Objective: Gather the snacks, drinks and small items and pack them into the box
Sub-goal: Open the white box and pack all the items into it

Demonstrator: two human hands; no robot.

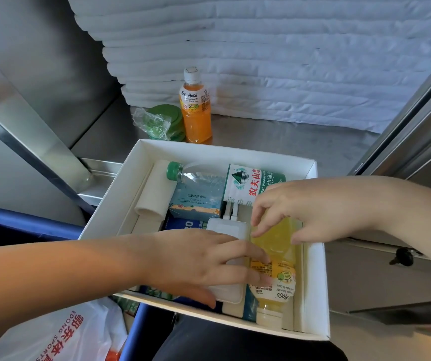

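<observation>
Behind box (313, 269), orange bottle (196, 110) stands beside green lid (166, 115).

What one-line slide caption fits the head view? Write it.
Both hands settle a yellow juice bottle into the white box; an orange juice bottle waits on the steel counter.

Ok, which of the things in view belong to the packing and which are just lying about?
For the job: box, water bottle, yellow juice bottle, white case, care set carton, orange juice bottle, green item in wrap.

Lying about: stacked white pads, plastic bag.
</observation>
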